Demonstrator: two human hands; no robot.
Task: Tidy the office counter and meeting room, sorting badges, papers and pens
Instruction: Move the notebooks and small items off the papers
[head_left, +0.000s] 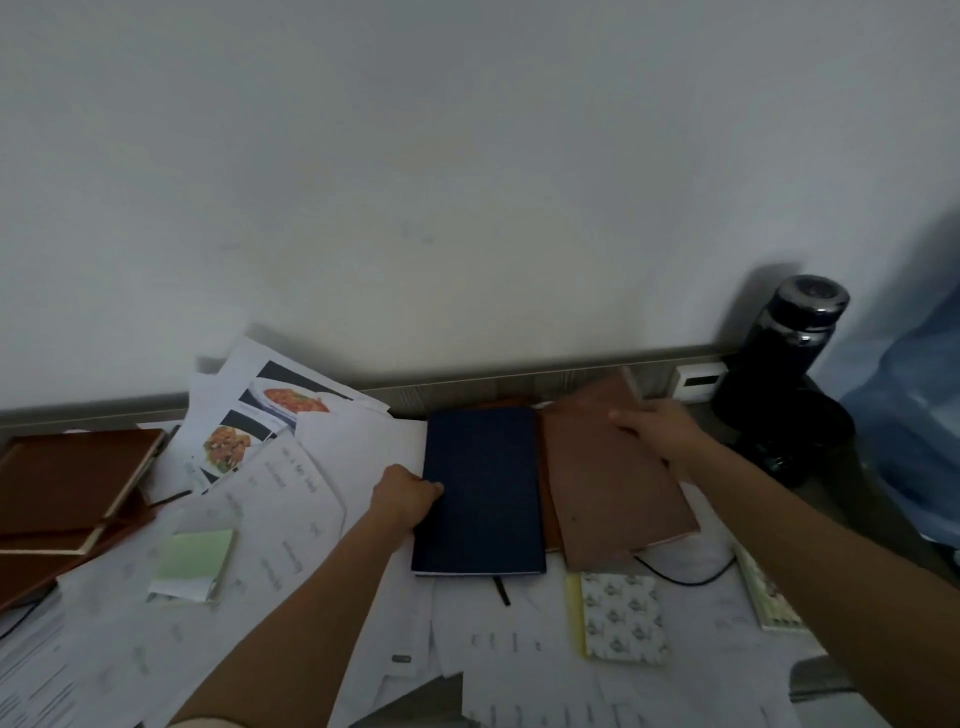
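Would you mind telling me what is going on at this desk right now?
A person is sorting a cluttered desk. The left hand grips the left edge of a blue notebook, which lies flat on loose papers. The right hand lies on a brown notebook beside it; whether it grips it I cannot tell. More brown books are stacked at the far left, and a black bottle stands at the right by the wall.

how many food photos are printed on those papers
2, both on the sheet at back left: upper photo by the wall, lower photo just beneath. Overlapping papers may hide more.
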